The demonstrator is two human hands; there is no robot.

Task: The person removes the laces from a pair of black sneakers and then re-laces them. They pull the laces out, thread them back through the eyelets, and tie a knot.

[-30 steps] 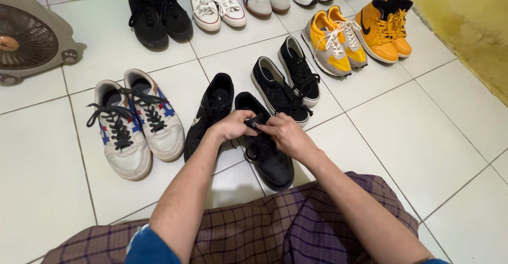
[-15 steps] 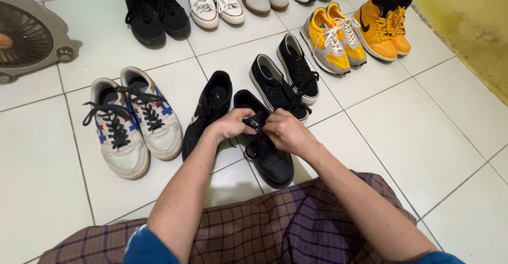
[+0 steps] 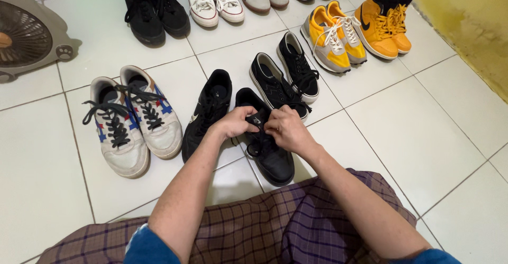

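A black sneaker [image 3: 272,161] lies on the white tiled floor just in front of my knees. My left hand [image 3: 235,122] and my right hand [image 3: 286,129] meet over its tongue, fingers pinched on the black laces. The lace ends are hidden between my fingers. Its partner, a second black sneaker [image 3: 208,110], lies just to the left, touching my left wrist.
White sneakers with blue and red stripes [image 3: 132,118] sit at left, black canvas shoes [image 3: 286,79] behind my hands. Yellow pairs [image 3: 333,36], [image 3: 383,23], white shoes [image 3: 217,2] and black shoes [image 3: 153,10] line the back. A fan [image 3: 29,34] stands far left; a yellow wall [image 3: 465,26] is at right.
My hands have stayed on the laces, shifting slightly closer together over the tongue. The view has drifted a little.
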